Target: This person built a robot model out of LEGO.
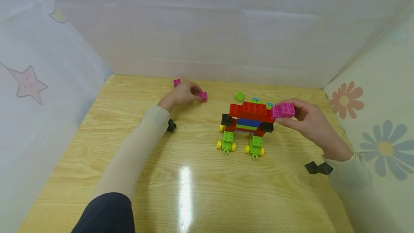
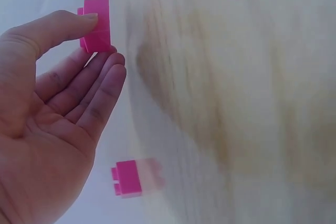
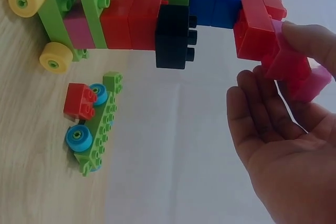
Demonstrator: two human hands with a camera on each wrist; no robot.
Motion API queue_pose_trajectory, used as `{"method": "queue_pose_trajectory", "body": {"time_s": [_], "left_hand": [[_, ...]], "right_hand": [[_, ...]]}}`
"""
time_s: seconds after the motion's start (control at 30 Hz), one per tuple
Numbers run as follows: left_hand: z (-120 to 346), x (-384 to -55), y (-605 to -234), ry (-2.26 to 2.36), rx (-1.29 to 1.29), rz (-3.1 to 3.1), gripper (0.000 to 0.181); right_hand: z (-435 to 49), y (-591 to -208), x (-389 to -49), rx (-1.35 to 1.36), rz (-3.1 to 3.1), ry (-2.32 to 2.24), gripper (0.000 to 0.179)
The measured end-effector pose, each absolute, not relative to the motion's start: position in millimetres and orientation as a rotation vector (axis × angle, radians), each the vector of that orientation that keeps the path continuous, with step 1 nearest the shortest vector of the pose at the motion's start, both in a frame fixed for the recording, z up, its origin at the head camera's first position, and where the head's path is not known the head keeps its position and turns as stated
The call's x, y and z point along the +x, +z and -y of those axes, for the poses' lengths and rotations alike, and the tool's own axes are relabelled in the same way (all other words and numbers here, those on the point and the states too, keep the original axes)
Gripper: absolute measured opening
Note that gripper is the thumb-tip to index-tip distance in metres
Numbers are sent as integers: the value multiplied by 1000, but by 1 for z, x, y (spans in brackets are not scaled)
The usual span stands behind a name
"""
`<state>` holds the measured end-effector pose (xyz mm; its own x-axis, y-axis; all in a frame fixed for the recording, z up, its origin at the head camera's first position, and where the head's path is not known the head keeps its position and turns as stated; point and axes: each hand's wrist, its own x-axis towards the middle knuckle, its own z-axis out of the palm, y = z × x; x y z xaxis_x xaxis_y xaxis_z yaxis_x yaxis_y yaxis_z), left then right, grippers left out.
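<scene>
At the back of the table my left hand (image 1: 185,92) pinches a small pink building brick (image 2: 100,24) between thumb and fingertips. A second pink brick (image 2: 128,178) lies on the table beside that hand. My right hand (image 1: 308,121) holds pink bricks (image 1: 286,109) at the right end of a toy brick structure, its thumb pressed on one of them. The structure has a red top row (image 1: 254,109), blue bricks (image 1: 248,122) beneath and black bricks (image 3: 172,38) at its sides. It stands on green wheeled bases (image 1: 228,141) with yellow wheels.
Behind the structure sits a green wheeled base (image 3: 97,129) with blue wheels and a red brick (image 3: 79,101). A loose green brick (image 1: 239,97) lies at the back. Black pieces rest near the left forearm (image 1: 171,126) and the right sleeve (image 1: 318,168). White cloth surrounds the table.
</scene>
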<state>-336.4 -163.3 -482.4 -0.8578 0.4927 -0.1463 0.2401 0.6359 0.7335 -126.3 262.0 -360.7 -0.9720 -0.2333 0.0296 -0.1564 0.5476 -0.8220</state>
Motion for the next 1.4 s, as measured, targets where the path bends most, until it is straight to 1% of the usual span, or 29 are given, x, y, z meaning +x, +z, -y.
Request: {"method": "queue_pose_trajectory", "body": {"time_s": [0.23,0.5,0.63,0.8,1.0,1.2,1.4], "left_hand": [[167,-304,-468,1219,611,-2517,38],[161,-258,-430,1466,625,-2429,38],[152,-235,-410,1575,671,-2363,35],[140,-214,-391,1712,706,-2243,34],[124,-200,-380,1815,704,-2180,33],[112,-197,-382,1831,673,-2152,32],[105,-195,-384,1807,689,-2155,31]], "right_hand": [[-259,-347,-133,-415,-2727,-1381,39],[-246,-325,-143,-300,-2797,-1146,41],[-229,-310,-149,-354,-2813,-1020,41],[-207,-295,-154,-502,-2824,-896,42],[-181,-290,-161,-594,-2800,-813,42],[-159,-291,-171,-627,-2763,-690,47],[-145,-296,-176,-617,-2719,-714,45]]}}
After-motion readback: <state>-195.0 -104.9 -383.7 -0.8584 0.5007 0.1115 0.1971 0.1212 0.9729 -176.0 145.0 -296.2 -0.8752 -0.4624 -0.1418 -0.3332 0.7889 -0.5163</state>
